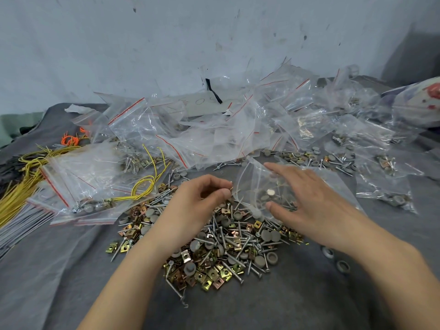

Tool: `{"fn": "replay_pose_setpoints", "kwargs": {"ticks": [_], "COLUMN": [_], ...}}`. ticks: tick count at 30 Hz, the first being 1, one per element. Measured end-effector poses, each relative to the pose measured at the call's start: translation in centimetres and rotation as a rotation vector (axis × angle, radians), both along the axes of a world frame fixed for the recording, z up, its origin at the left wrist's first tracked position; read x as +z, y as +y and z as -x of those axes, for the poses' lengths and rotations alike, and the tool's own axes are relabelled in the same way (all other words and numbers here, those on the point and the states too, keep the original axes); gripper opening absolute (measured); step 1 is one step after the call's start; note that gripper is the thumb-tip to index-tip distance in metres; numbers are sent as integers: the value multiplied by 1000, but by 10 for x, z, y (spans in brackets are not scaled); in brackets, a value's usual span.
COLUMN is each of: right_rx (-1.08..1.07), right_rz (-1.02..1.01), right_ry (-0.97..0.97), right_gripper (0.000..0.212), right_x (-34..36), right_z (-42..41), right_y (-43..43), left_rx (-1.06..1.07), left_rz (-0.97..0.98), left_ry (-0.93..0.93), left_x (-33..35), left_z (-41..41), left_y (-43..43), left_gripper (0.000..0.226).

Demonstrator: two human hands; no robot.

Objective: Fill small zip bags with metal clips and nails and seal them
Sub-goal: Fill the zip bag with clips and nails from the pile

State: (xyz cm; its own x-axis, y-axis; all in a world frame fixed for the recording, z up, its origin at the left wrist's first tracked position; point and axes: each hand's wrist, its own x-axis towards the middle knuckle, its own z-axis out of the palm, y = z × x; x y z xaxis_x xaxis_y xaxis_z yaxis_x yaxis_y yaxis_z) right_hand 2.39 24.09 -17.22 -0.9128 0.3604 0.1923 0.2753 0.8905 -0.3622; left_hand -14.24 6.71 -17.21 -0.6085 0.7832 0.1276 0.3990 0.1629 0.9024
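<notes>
**Item: zip bag** [252,182], small, clear film.

**Location:** We found it on the grey cloth [285,306] at 1 o'clock of the loose pile [214,246] of clips, nails and grey caps. Its mouth faced 9 o'clock, and a few caps and nails already lay inside.

**Hands:** We logged the right hand [309,201] as spread, with straight fingers and thumb lying against the bag. We could not tell whether the film ran over or under it. The left hand [202,198] was curled at the mouth, thumb and fingertips pinching a small metal piece [230,188], likely a clip.

**Handling:** We judged the film light, limp and slippery, so it would collapse unless held open. The nail points could pierce it. The contents were dense and would sag to the lowest corner.

**Grip:** We judged the best hold to be at the two lips of the mouth, later pinching along the zip strip.

**Nearby:** We noted a heap of bags [214,129] at 12 o'clock and yellow wires [142,186] at 9 o'clock.
</notes>
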Motion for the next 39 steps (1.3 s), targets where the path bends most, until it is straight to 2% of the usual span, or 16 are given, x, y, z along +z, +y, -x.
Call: {"fn": "replay_pose_setpoints", "kwargs": {"ticks": [8, 18, 23, 30, 39], "right_rx": [4, 8, 7, 8, 7], "right_rz": [-1, 4, -1, -4, -11], "right_ry": [-6, 1, -1, -12, -2], "right_gripper": [72, 72, 72, 72, 72], "right_x": [1, 0, 0, 0, -1], "right_z": [0, -1, 0, 0, 0], "right_y": [-1, -1, -1, -1, -1], "left_rx": [51, 16, 44, 79, 74], "left_rz": [74, 113, 118, 301, 325], "left_ry": [222, 284, 317, 606, 614], "left_x": [-6, -8, -8, -10, -8], "left_z": [3, 3, 5, 6, 6], "left_y": [-1, -2, -2, -3, -6], "left_gripper": [8, 8, 16, 24, 24]}}
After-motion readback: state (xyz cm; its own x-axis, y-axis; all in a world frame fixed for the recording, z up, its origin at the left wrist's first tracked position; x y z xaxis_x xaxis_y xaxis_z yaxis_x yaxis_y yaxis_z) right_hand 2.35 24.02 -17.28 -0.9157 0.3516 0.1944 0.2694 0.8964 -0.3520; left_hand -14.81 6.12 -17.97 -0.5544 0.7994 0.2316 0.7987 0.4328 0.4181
